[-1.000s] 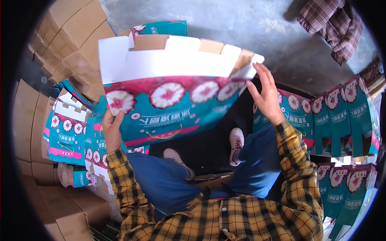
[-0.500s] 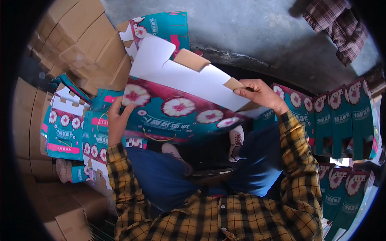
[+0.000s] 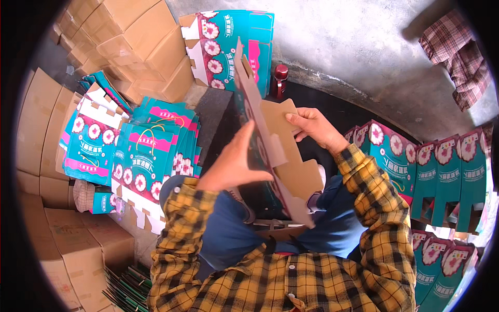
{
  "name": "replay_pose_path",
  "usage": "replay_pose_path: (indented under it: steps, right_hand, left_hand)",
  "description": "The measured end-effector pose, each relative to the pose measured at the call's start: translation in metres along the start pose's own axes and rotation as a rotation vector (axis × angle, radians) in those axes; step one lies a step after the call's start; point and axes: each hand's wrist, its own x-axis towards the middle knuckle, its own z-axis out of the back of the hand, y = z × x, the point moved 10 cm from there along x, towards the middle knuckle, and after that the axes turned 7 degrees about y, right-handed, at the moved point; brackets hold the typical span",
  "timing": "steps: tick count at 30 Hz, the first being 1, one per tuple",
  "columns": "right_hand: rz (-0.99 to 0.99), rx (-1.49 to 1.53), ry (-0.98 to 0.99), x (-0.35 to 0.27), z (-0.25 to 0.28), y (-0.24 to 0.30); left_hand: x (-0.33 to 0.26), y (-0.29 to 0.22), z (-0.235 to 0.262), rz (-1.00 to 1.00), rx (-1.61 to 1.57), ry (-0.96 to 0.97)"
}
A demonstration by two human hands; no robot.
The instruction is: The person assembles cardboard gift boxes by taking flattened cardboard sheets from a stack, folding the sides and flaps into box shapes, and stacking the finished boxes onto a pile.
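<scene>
A partly folded cardboard gift box (image 3: 297, 174), teal and magenta printed outside and plain brown inside, stands steeply tilted between my hands above my lap. My right hand (image 3: 318, 128) pinches the edge of its brown inner panel, thumb on top. Against the printed outer face lies my left hand (image 3: 234, 162), its thumb and fingers spread wide apart and not wrapped round the box. Most of the printed face is turned away from view.
Flat printed boxes with cord handles (image 3: 148, 156) are piled at left, by brown cartons (image 3: 150, 47). More flat boxes (image 3: 234, 52) lean at the back beside a red flask (image 3: 279, 80). Folded boxes (image 3: 444, 171) stand in rows at right. A plaid cloth (image 3: 452, 52) hangs on the wall.
The box has swung from showing its printed front to nearly edge-on, brown inside now visible. My left hand has moved right and its grip has opened; my right hand has shifted slightly down and left.
</scene>
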Motion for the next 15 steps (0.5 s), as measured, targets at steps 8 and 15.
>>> replay_pose_path:
  steps: [8, 15]
  right_hand:
    - [-0.005, -0.090, -0.131, -0.006, 0.012, -0.001]
    - [-0.034, -0.254, -0.393, -0.026, 0.103, 0.011]
  left_hand:
    - [0.014, -0.003, -0.028, 0.027, 0.000, -0.250]
    - [-0.008, 0.003, -0.023, 0.011, 0.043, -0.263]
